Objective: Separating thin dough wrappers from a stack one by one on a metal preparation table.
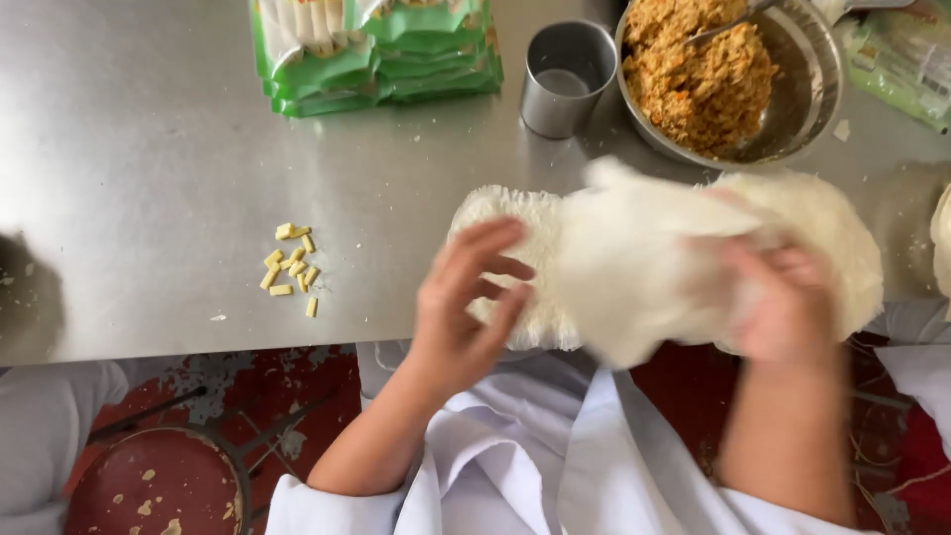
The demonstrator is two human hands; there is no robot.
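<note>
Wrappers (555, 263), thin, pale and frilly-edged, lie in a stack at the centre right of the frame, right on the near edge of the steel table (149, 149). The stack's long axis runs left to right across the picture. The left hand (466, 307) is on its left end, fingers spread and pressing flat on the top sheet, not clenched. The right hand (783, 302) is on the right end and badly blurred; it seems to pinch a loose sheet that lifts and curls above the stack, though the exact grip cannot be made out. So both hands bracket the stack, one at each end, with the lifted sheet lying nearer the right hand.

Now the containers. At the upper right sits a round metal bowl (812, 89), holding a heap of crumbly orange-brown filling (698, 69) with a spoon handle (733, 20) poking out of it. Just left of the bowl stands a small metal cup (565, 74); what is inside is hard to tell. At top centre lie stacked green and white packets (376, 50). Over at centre left, a little scatter of yellow bits (290, 263) sits well apart from the hands. Lower left, under the table, a red stool (158, 485).
</note>
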